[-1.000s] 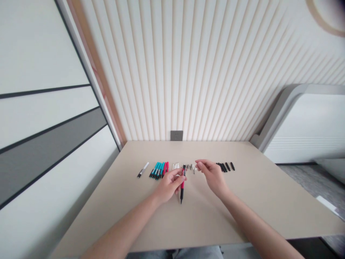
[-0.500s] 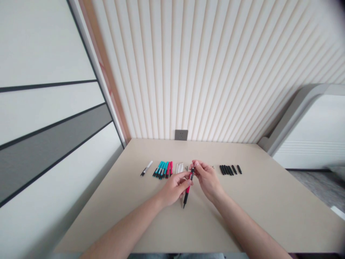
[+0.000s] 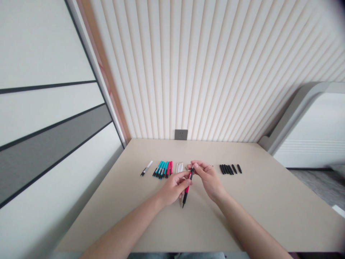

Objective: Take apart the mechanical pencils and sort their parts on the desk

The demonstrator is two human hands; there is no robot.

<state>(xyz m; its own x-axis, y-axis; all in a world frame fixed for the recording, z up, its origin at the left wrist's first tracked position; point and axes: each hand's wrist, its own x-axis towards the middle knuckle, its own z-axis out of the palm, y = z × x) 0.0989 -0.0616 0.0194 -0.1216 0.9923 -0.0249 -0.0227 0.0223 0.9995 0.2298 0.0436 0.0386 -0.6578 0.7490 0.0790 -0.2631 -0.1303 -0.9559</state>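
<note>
A red and black pen is gripped between the thumb and fingers of my left hand. It slants over the table, its dark tip pointing down toward me. At the pen's upper end, the thumb and fingertips of my right hand are pinched together. Whether a small separate part is between those fingertips is too small to tell. Just beyond my left hand lie several thin white tubes, and small bits beside them are partly covered by my right hand.
Left of the tubes lie red pen barrels, several turquoise barrels and one white-and-black barrel. Several black grips lie in a row at the right. The beige table meets a ribbed wall with a dark socket.
My right fingertips have shifted slightly to the left and down at the pen's upper end. The pen's tip has moved a little to the left; my left hand keeps its hold.
</note>
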